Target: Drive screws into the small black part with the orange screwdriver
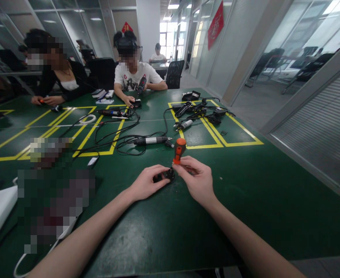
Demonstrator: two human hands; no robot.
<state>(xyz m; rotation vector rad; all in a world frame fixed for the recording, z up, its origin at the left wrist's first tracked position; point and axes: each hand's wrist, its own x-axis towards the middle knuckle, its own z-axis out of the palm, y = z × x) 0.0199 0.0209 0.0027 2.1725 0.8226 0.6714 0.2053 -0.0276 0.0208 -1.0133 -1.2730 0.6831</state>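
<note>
Right grip [197,179] pinches the orange-and-grey screwdriver [180,148] near upright; left grip [151,183] holds the black part [170,175] just beside it. Best keep the part steady, the handle untilted.

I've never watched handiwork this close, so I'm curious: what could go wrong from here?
The screwdriver in the right hand might slip and jab the left hand, which grips a small black part right beside it. That part could also twist or pop loose, since the left hand seems to be what steadies it.
</note>
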